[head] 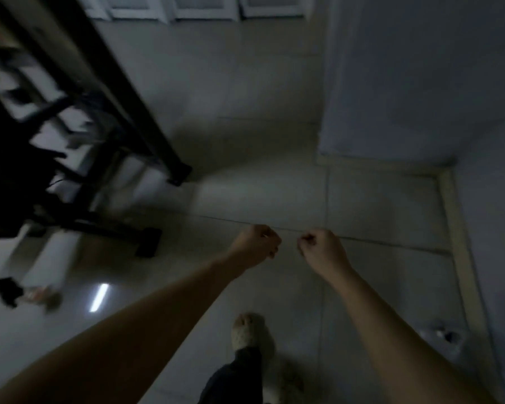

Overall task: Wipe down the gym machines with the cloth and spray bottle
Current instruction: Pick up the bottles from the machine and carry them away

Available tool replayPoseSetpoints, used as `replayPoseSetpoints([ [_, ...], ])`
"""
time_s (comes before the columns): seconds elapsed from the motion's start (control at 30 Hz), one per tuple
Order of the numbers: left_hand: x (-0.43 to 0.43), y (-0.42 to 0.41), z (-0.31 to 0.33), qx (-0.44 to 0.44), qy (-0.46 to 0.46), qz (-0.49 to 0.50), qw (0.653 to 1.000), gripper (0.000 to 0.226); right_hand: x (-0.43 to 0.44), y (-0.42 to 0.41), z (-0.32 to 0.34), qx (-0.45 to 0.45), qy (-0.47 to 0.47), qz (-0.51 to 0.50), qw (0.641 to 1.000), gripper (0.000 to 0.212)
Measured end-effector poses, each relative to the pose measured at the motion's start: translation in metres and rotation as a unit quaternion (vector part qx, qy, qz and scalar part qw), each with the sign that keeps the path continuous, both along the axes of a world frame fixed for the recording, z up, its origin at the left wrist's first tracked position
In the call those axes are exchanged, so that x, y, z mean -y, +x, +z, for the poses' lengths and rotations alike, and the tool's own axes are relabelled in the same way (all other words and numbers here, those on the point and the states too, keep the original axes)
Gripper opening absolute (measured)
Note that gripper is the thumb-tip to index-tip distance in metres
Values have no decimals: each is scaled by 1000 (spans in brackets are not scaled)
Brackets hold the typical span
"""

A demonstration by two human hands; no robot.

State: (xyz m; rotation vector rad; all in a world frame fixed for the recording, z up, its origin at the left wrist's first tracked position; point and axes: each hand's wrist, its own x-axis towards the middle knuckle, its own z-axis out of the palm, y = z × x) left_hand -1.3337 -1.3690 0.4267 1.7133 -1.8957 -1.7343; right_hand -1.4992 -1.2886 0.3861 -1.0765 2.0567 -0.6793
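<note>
The pale tiled floor (245,185) fills most of what I see, dim and glossy, and a grey wall (420,83) rises along the right with a light skirting strip (461,258) at its foot. The gym machine (146,135) stands on the left, from near to far. It is a black metal frame with a slanting beam and a low base bar, both of which end on the tiles, and its inner parts are too dark and blurred to sort out. Both my bare forearms reach forward from the near edge and meet over the middle of the floor, well clear of the machine. My left hand (255,246) is curled into a fist, and I can make out nothing inside it. My right hand (322,249) is just beside it, not quite touching, and is balled up the same way with nothing visible in its fingers. Below them is my foot in a pale slipper (247,330). On the near left a small object (27,294) with a dark end lies on the floor, too smeared to name. Beside it is a bright streak of reflected light (98,297).
</note>
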Motion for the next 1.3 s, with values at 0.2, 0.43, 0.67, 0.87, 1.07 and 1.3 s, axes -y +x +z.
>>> replayPoseSetpoints([
  [0.2, -8, 195, 91, 11, -25, 156, 987, 11, 34, 162, 70, 47, -24, 125, 991, 14],
  [0.43, -32, 460, 172, -2, -90, 330, 940, 18, 84, 400, 165, 77, -31, 278, 957, 23],
  [0.67, -57, 719, 228, -33, -134, 450, 882, 10, 124, 632, 200, 101, -16, 326, 940, 15],
  [0.87, -58, 869, 227, -126, -48, 585, 800, 18, 151, 769, 200, 38, -12, 409, 912, 7],
  [1.07, -29, 964, 170, -196, 36, 718, 666, 19, 210, 882, 153, -25, 32, 454, 890, 27],
  [1.3, 71, 1054, 76, -100, 100, 726, 673, 22, 313, 997, 65, -52, 89, 492, 865, 24],
])
